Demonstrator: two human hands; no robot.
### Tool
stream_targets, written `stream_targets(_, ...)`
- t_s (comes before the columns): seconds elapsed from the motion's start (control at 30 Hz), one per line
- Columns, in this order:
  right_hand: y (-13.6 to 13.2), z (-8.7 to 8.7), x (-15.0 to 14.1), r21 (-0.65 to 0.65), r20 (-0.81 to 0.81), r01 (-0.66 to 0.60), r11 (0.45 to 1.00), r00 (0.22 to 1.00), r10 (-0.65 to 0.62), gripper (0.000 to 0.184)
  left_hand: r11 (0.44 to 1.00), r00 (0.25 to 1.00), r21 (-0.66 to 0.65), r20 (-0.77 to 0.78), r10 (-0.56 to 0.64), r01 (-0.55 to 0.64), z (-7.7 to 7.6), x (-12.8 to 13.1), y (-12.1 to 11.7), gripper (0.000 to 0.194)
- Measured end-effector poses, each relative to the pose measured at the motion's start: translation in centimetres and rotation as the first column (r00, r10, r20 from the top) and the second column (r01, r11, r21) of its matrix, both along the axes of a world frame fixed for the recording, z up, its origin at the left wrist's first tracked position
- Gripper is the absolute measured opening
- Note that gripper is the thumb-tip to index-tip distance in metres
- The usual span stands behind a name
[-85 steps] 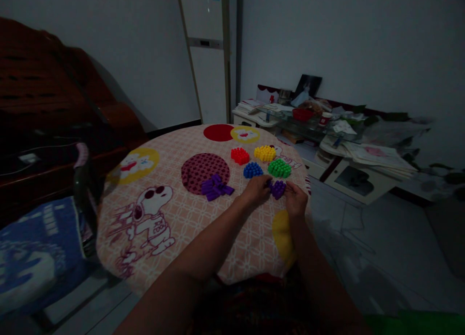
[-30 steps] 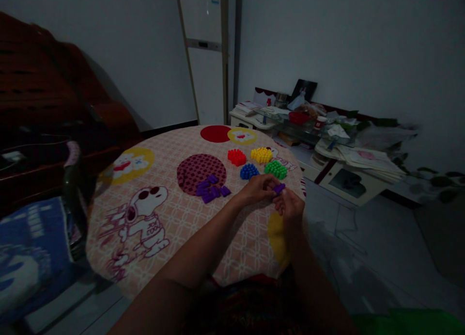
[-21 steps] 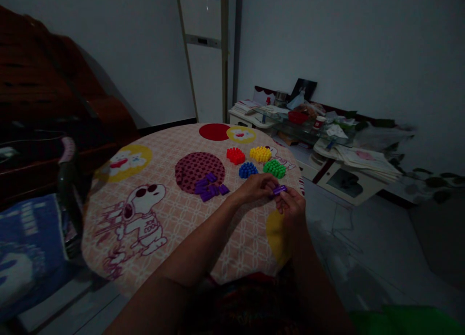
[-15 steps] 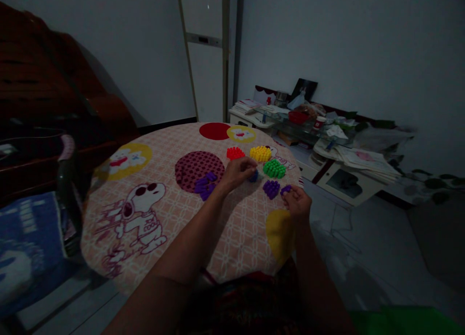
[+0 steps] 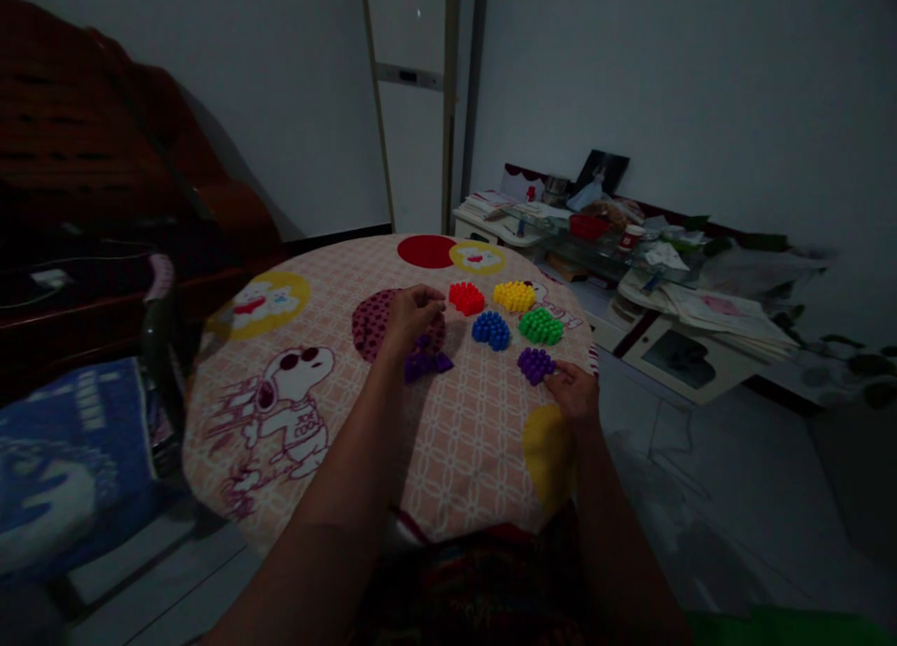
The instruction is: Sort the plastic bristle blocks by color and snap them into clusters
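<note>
My left hand [image 5: 415,317] hovers over a loose pile of purple pieces [image 5: 426,364] at the middle of the table. Its fingers are bent and slightly apart, with nothing visible between them. At the right, the fingertips of my right hand [image 5: 577,392] are pinched at the near right edge of a standing cluster of purple pegs [image 5: 535,366]; the piece in them is mostly hidden. Upright clusters stand close by: blue pegs [image 5: 491,330], green pegs [image 5: 541,326], red pegs [image 5: 466,298] and yellow pegs [image 5: 514,296].
A patterned cloth covers the round table [image 5: 476,459]. Behind it to the right, a low cabinet [image 5: 673,347] carries papers, a red bowl [image 5: 589,226] and a cup [image 5: 632,237]. A wooden bench [image 5: 238,202] and a chair with a blue cloth [image 5: 84,450] stand left.
My left hand has moved left from the blue pegs to above the loose purple pile. My right hand has brought its purple piece against the purple cluster. The view has shifted slightly.
</note>
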State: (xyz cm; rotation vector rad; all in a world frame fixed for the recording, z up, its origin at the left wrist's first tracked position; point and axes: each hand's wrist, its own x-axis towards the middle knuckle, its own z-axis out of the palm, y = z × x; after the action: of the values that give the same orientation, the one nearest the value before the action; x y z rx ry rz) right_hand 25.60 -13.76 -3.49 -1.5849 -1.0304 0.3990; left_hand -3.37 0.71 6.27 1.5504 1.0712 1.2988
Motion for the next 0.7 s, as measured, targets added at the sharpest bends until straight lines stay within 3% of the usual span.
stream_targets(0.07, -0.1, 0.1, 0.1, -0.017, -0.020, -0.014, 1.000, 1.000, 0.013, 0.051, 0.999, 0.986, -0.038, -0.167, -0.024, 0.018, -0.2, -1.0, 0.3, 0.014)
stream_targets(0.13, -0.4, 0.4, 0.0, -0.006, -0.055, -0.021, 1.000, 0.998, 0.021, 0.057, 0.988, 0.911, -0.103, -0.384, -0.148, 0.117, -0.1, -1.7, 0.2, 0.007)
stream_targets(0.23, -1.1, 0.8, -0.3, 0.040, -0.128, 0.013, 0.999, 0.992, -0.007, 0.055, 0.957, 0.666, -0.179, -0.688, -0.287, 0.228, 0.3, -1.5, -0.5, 0.002)
stream_targets(0.33, -1.5, 1.0, -0.7, 0.089, -0.176, 0.045, 0.995, 0.984, -0.029, 0.050, 0.969, 0.422, -0.167, -0.877, -0.230, 0.182, 0.6, -0.6, -1.3, 0.008)
stream_targets(0.4, -1.6, 0.9, -0.7, 0.111, -0.188, 0.051, 0.993, 0.982, -0.029, 0.050, 0.975, 0.341, -0.157, -0.918, -0.203, 0.157, 0.5, 0.1, -1.5, 0.012)
stream_targets(0.5, -1.5, 0.7, -0.6, 0.133, -0.223, 0.052, 0.990, 0.975, -0.021, 0.049, 0.964, 0.361, -0.161, -0.904, -0.230, 0.210, 0.1, 0.6, -1.5, 0.013)
stream_targets(0.7, -1.5, 0.8, -0.9, 0.169, -0.229, 0.066, 0.983, 0.973, -0.026, 0.046, 0.912, 0.594, -0.038, -0.747, -0.298, 0.409, 0.6, 2.8, -2.3, 0.018)
